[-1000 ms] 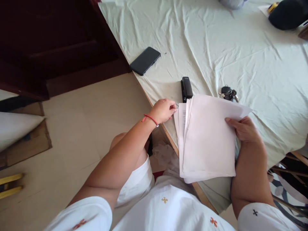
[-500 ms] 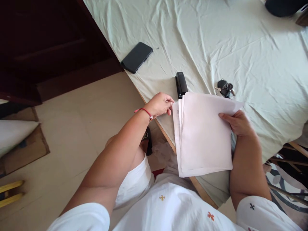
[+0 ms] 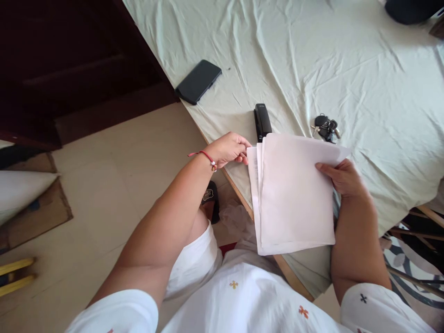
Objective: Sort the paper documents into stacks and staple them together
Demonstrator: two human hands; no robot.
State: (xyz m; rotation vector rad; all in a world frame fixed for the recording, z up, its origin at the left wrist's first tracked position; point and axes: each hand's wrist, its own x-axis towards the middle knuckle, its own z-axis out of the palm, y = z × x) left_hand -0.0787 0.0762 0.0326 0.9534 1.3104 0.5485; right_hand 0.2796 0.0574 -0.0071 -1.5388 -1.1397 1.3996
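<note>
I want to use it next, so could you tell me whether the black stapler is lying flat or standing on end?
Lying flat: the stapler rests lengthwise on the tablecloth, just beyond the paper stack.

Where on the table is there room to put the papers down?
The big bare patch of tablecloth beyond the keys and right of the phone is free. A smaller gap lies between the stapler and the keys. It is crowded near the edge, where both hands grip the papers.
</note>
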